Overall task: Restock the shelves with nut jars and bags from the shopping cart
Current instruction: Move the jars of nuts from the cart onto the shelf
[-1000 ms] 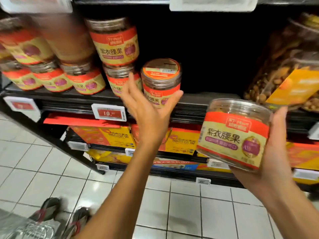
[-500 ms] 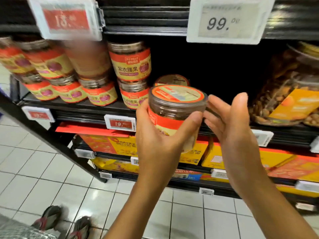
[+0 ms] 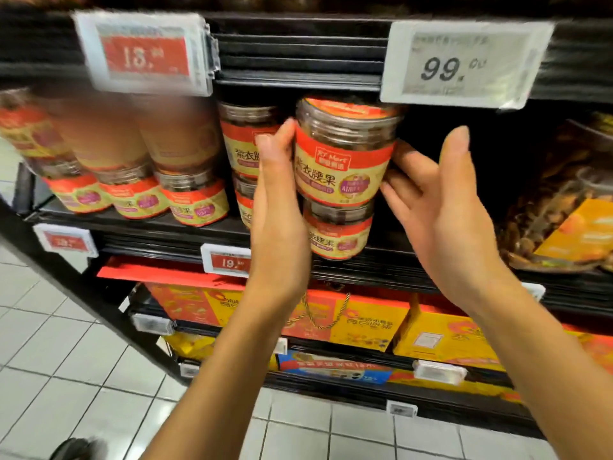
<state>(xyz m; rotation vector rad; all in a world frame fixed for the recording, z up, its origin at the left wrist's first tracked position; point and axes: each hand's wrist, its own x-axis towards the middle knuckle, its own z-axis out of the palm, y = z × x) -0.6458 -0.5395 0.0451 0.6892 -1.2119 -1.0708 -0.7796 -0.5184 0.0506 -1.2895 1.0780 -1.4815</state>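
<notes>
My left hand (image 3: 278, 207) grips a jar (image 3: 345, 154) sitting on a lower jar (image 3: 338, 234). My right hand (image 3: 441, 207) touches its side, fingers straight.

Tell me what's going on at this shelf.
A person is stocking nut jars. The left hand holds the top jar by its left side, and the right hand steadies its right side with straight fingers. The top jar is on, or just above, the lower jar at the front of the shelf. It is beside a row of stacked jars with the same label, and the hands have not let go.
</notes>
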